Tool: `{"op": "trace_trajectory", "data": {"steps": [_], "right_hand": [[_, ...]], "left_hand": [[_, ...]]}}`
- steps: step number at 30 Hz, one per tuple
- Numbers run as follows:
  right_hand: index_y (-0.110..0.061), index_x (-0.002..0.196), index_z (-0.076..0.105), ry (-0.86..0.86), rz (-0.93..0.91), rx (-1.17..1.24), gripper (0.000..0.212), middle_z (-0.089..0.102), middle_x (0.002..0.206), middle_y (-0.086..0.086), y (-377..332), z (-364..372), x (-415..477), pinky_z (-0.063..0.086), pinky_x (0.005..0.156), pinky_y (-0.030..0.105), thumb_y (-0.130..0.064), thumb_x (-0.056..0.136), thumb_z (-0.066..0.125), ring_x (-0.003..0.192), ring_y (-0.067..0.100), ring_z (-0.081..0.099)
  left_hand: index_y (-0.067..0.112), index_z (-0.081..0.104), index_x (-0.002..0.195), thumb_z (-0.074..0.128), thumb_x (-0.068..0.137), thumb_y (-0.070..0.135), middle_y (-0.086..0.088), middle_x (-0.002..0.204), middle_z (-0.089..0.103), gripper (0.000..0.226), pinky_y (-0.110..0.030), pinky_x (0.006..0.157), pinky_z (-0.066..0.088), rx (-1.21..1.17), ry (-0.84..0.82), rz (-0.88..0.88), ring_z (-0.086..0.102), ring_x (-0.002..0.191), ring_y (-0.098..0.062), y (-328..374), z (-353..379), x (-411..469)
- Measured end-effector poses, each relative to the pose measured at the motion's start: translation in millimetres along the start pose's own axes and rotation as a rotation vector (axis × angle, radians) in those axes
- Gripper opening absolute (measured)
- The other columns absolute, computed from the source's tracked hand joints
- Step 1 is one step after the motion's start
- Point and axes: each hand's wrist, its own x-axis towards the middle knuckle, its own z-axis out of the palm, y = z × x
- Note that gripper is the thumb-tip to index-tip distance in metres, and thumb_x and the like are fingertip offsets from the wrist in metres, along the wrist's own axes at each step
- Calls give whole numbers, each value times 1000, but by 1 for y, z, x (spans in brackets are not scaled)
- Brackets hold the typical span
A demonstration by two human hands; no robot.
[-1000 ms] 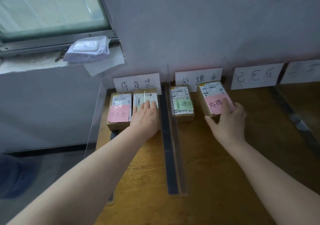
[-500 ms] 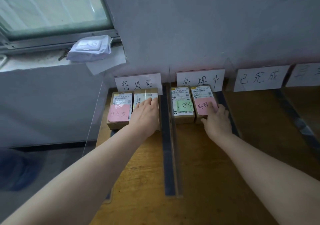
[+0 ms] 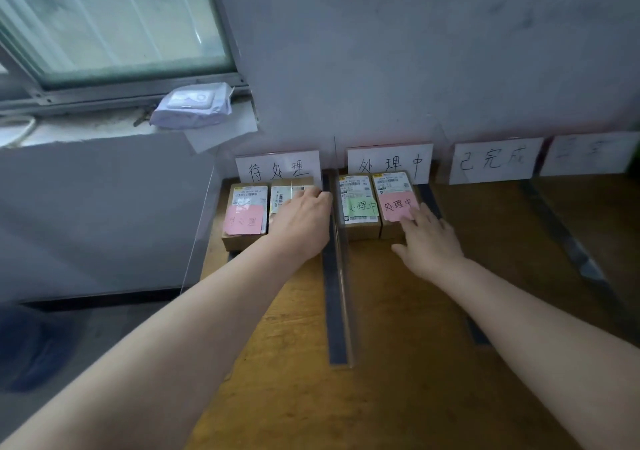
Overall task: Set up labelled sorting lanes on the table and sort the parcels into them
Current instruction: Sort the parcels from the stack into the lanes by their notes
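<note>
Looking down from the head view, the right-most parcel (image 3: 392, 183) had closed up on its neighbour. A second earlier it sat skewed and apart from the green-note parcel (image 3: 360, 233); now the two stood side by side, touching, in the second lane on the wooden counter (image 3: 398, 345). The right hand (image 3: 429, 241) had drawn in with it, fingers straight and gripping nothing, fingertips (image 3: 410, 212) resting on the near edge of that parcel's pink note (image 3: 396, 203).

The left hand (image 3: 301, 221) stayed palm-down on the second parcel (image 3: 285, 195) of the first lane, fingers stretched flat and holding nothing, just beside the clear divider (image 3: 343, 276). Left of it lay the far-left parcel (image 3: 242, 241).

Handwritten signs leaned on the wall behind the lanes. The first sign (image 3: 278, 169) read 待处理, the second sign (image 3: 389, 164) 处理中, the third sign (image 3: 495, 160) 已完成; the fourth sign (image 3: 588, 153) was too blurred to read. The pink note read 处理中, as did the green note (image 3: 362, 207). The faint pink note (image 3: 242, 221) on the far-left parcel could not be read surely. Each parcel's printed shipping label carried barcodes, the text too small to make out.
</note>
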Motion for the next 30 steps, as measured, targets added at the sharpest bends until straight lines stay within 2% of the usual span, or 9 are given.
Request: {"op": "trace_trajectory", "data": {"steps": [5,9,12,17,25,30], "right_hand": [[-15,149,29,-3,-72,-32,60,19,159,7,-2,-19,-45,17,118,45,-40,98,48,148,22,9],[-17,151,28,-92,-98,3,61,19,159,6,5,-32,-85,19,119,42,-41,99,48,148,20,12],[-19,150,32,-129,-122,20,61,22,159,3,16,-42,-117,21,117,38,-43,97,50,147,17,15],[-19,148,36,8,-154,-14,59,28,157,3,56,-53,-175,29,114,39,-42,96,52,146,18,19],[-26,150,29,20,75,-14,60,19,159,1,189,-68,-309,20,117,40,-42,97,51,148,18,13],[-27,150,29,19,220,0,59,23,158,-1,280,-66,-389,22,116,41,-44,97,49,147,19,15]], "left_hand": [[13,49,136,57,92,7,-7,134,53,46,-40,94,47,29,-14,97,47,123,-27,21,-2,-18],[14,56,122,54,92,9,-7,122,58,30,-40,85,51,113,-73,195,53,111,-26,45,-1,-36],[16,56,124,54,92,9,-6,121,59,33,-41,84,53,137,-71,233,55,109,-26,73,-3,-53],[17,54,131,53,94,13,-6,129,57,37,-42,89,51,168,-65,344,54,117,-27,139,-8,-83],[19,52,131,56,95,22,-4,126,57,36,-41,92,52,134,-147,453,56,113,-24,304,12,-135],[17,48,136,54,98,27,-4,134,54,40,-39,96,49,115,-220,573,53,119,-24,407,33,-167]]}}
